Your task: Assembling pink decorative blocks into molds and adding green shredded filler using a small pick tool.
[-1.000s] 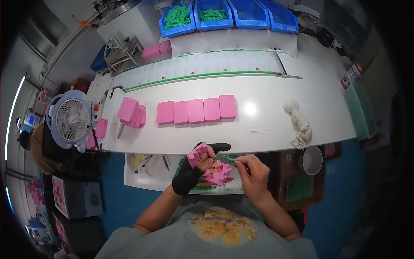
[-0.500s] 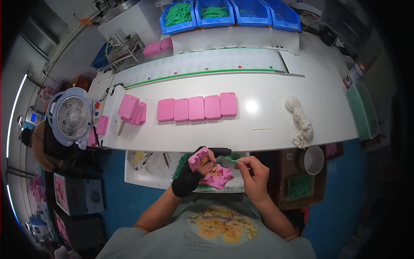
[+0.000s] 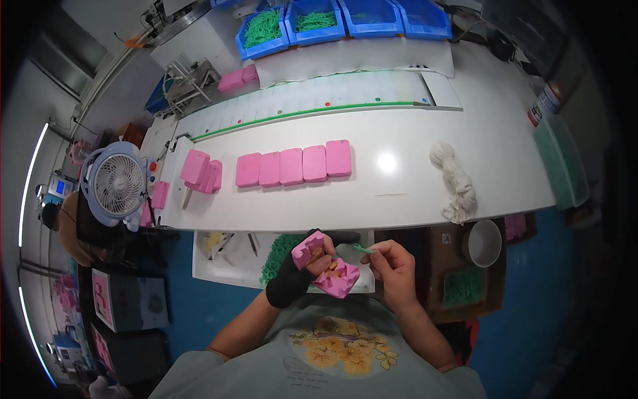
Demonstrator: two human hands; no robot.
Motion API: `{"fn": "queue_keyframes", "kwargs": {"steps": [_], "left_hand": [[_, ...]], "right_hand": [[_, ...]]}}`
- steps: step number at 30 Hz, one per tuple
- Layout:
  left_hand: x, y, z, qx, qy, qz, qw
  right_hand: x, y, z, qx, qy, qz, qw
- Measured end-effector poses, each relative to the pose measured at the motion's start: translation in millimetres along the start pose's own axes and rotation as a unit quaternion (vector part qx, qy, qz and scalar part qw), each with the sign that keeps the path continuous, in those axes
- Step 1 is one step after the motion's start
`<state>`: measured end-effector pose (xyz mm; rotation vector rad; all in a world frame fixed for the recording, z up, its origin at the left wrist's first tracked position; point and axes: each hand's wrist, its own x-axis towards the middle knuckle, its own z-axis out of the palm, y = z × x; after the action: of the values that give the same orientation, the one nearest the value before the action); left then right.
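My left hand (image 3: 290,280), in a black glove with bare fingertips, is closed around a pink two-part mould. One mould half (image 3: 307,251) stands tilted at the top of the hand; the other half (image 3: 338,279) lies lower, its uneven inner face showing. Yellowish patches show between them, too blurred to identify. My right hand (image 3: 393,267) pinches a small, thin green piece (image 3: 362,249) just right of the mould, apart from it. Below both hands, an open white drawer (image 3: 229,270) holds a heap of green pieces (image 3: 276,261), partly hidden by my left hand.
Several pink blocks (image 3: 291,166) stand in a row on the white table (image 3: 385,203), with more stacked pink blocks (image 3: 199,169) to the left. A white cloth bundle (image 3: 454,183) and a thin stick (image 3: 391,194) lie rightward. Blue bins (image 3: 373,20) line the back.
The view has shifted slightly, so the table things appear further left. The lower mould half has tilted a little in my left hand. My right hand still pinches the green piece beside it.
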<state>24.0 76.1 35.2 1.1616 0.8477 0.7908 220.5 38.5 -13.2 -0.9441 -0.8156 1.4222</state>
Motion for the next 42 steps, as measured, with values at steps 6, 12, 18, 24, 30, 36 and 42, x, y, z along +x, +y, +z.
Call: {"fn": "queue_keyframes", "kwargs": {"steps": [6, 12, 18, 24, 30, 36, 42], "left_hand": [[0.6, 3.4, 13.6, 0.02, 0.002, -0.014, 1.0], [4.4, 3.9, 19.1, 0.032, 0.001, -0.011, 0.999], [10.1, -1.1, 11.2, 0.011, -0.006, -0.009, 1.0], [15.4, 0.1, -12.0, -0.01, 0.034, 0.023, 0.999], [13.0, 4.6, -36.9, -0.04, 0.033, 0.008, 0.999], [9.9, 7.3, -47.5, -0.081, 0.045, -0.002, 0.996], [7.0, -5.7, -62.2, -0.093, 0.04, 0.003, 0.995]], "right_hand": [[-6.2, 3.8, -13.1, 0.054, -0.006, 0.003, 0.998], [-9.8, 3.2, -19.9, 0.064, 0.011, 0.009, 0.998], [-8.6, 3.5, -23.6, 0.049, 0.011, -0.008, 0.999], [6.4, -11.7, -3.4, -0.119, 0.053, -0.039, 0.991], [32.3, -12.6, 26.4, -0.222, 0.032, -0.094, 0.97], [43.5, -1.7, 42.6, -0.312, 0.029, -0.125, 0.941], [43.9, 2.6, 52.7, -0.332, 0.041, -0.151, 0.93]]}}
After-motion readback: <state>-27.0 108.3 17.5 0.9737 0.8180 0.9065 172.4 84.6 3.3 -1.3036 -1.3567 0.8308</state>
